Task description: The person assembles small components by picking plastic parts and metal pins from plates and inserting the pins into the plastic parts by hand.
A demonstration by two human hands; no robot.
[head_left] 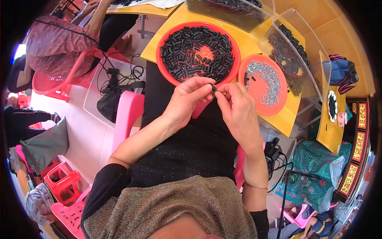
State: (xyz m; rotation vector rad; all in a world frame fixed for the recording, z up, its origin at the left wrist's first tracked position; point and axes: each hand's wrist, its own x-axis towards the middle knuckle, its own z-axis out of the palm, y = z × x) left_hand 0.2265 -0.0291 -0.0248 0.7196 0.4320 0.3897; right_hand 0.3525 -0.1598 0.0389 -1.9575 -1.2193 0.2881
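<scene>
Over the near rim of a red basin, my left hand (184, 99) pinches a small black plastic tube (213, 87) between thumb and fingertips. My right hand (239, 113) meets it from the right, thumb and forefinger pressed together at the tube's end. Whatever those right fingers hold is too small to make out. The red basin (160, 65) is filled with many similar black tubes (185, 44). To its right, an orange-red plate (256, 89) carries a curved heap of small silvery metal pieces (272, 85), with a few black tubes at its left side.
Both vessels stand on a yellow table (292, 123). Clear plastic bins (238, 18) of black parts line its far side. A pink chair (128, 113) and a bin with cables (113, 95) are at left. Another person (59, 40) sits at upper left. Green bags (308, 171) lie right.
</scene>
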